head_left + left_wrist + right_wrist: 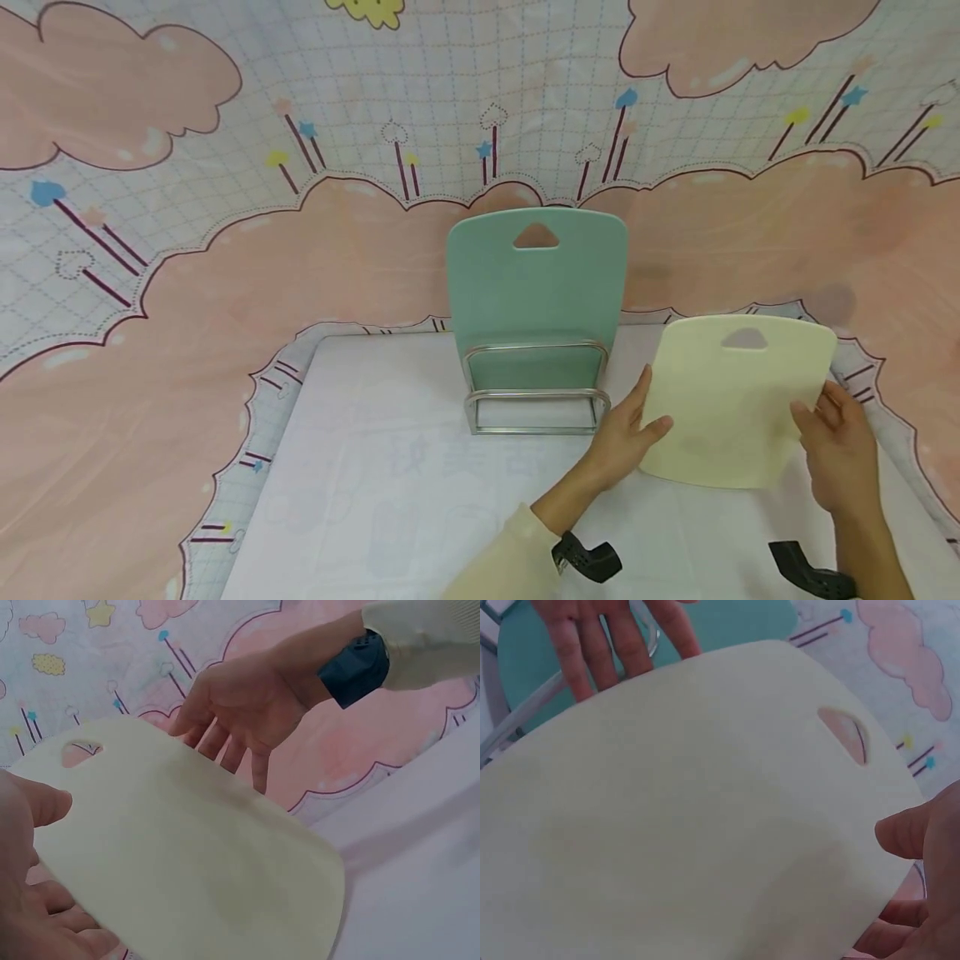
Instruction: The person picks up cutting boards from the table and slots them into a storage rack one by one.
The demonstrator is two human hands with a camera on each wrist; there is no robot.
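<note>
Both hands hold a pale yellow cutting board (735, 408), raised and tilted, with its slot handle at the top. At its left edge is my left hand (622, 437), thumb over the front face and fingers reaching behind. My right hand (843, 450) grips the opposite edge, its thumb on the front. The right wrist view shows the right thumb (904, 831) near the handle slot and the right fingers passing under the edge. To the left of this board, a green cutting board (536, 292) stands upright in a metal wire rack (536, 393).
The rack stands on a white tabletop (375, 492). Behind and around the table hangs a patterned cloth (337, 267) with pink clouds and stars. Black straps (588, 557) are worn on both wrists.
</note>
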